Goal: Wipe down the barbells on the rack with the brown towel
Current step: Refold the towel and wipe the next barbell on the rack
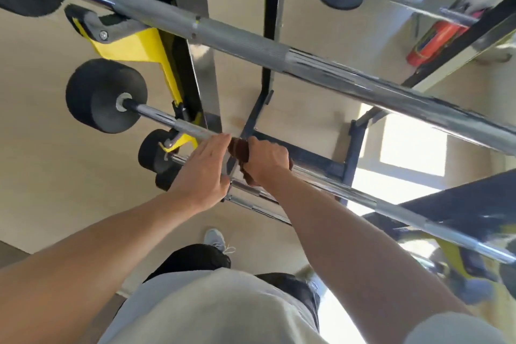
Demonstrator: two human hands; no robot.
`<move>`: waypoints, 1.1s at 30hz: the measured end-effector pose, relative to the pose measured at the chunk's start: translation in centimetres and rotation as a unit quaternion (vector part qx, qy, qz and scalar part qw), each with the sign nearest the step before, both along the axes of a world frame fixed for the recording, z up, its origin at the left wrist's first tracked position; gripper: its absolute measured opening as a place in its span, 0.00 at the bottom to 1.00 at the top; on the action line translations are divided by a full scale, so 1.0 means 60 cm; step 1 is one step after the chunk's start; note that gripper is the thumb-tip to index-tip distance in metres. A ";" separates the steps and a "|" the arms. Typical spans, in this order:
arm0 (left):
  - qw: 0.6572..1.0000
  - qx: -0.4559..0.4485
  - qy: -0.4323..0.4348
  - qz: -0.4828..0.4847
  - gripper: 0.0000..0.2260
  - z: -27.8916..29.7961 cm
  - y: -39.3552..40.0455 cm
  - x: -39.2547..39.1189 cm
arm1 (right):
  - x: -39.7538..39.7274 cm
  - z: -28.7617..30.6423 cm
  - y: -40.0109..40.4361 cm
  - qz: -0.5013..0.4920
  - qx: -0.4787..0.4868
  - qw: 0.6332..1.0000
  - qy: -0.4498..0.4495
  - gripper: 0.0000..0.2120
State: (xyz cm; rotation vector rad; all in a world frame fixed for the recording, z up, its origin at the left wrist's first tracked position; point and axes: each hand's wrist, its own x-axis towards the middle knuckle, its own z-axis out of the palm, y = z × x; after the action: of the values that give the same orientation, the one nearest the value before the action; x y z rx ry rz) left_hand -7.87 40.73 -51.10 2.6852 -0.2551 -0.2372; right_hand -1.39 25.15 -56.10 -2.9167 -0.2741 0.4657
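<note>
Brown towel (239, 151) between both hands.

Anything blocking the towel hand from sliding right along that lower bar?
Nothing visible does. The right hand wraps the brown towel around the lower barbell, whose chrome runs bare to the right. The left hand sits on the other side.
</note>
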 end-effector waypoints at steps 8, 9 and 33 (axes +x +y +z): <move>0.997 0.025 0.030 -0.072 0.38 -0.010 -0.219 -0.049 | -0.147 -0.001 -0.353 -0.080 -0.052 0.995 -0.005 0.18; 0.997 0.017 0.030 -0.069 0.38 -0.014 -0.248 -0.059 | -0.165 0.002 -0.400 -0.083 -0.065 0.994 -0.008 0.18; 0.997 -0.009 0.063 0.045 0.36 -0.056 -0.324 -0.205 | -0.155 -0.023 -0.436 -0.015 -0.071 0.997 -0.022 0.12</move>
State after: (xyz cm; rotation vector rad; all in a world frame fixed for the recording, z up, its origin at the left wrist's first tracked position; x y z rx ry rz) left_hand -20.14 21.27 -54.46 2.6433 -0.0984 -0.3721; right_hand -10.68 -1.02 -57.47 -3.0675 -0.2102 0.4350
